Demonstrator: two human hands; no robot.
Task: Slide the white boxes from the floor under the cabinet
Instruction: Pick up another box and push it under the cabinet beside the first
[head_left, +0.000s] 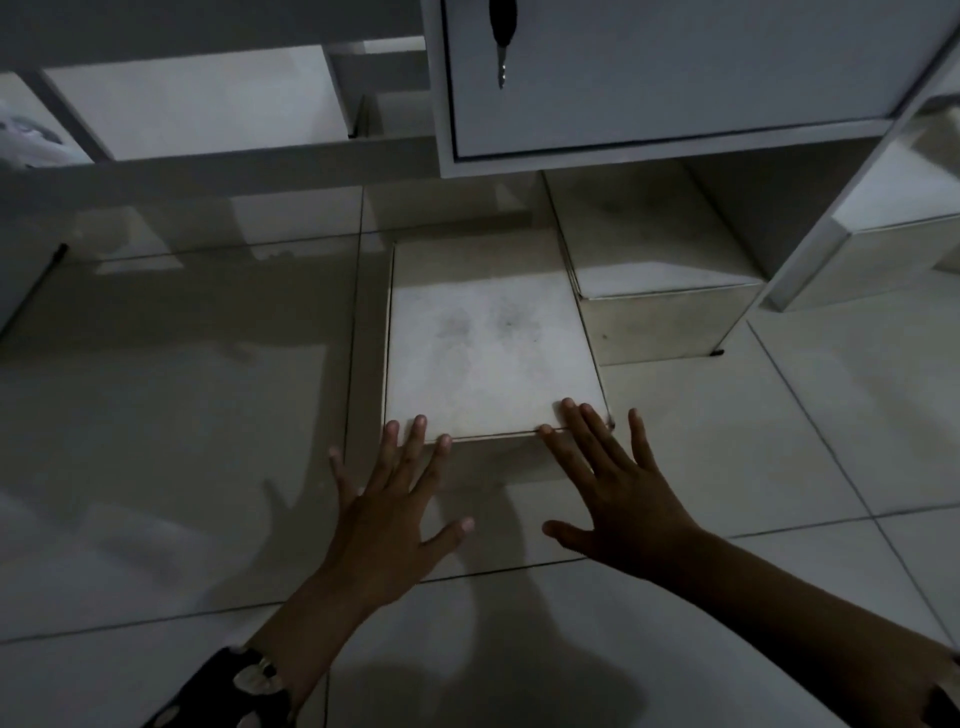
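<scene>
A flat white box (488, 343) lies on the tiled floor, its far end in the shadow under the white cabinet (649, 78). My left hand (395, 499) and my right hand (618, 483) are both flat and spread, fingertips touching the box's near edge, one at each corner. To its right a second white box (660, 280) sits partly under the cabinet, against the first box's side. Neither hand grips anything.
A key (502, 47) hangs from the cabinet door lock. A cabinet leg (815, 260) stands right of the second box. More white boxes show on a low shelf at upper left (208, 98) and at far right (904, 228). Glossy floor tiles (156, 415) spread to the left.
</scene>
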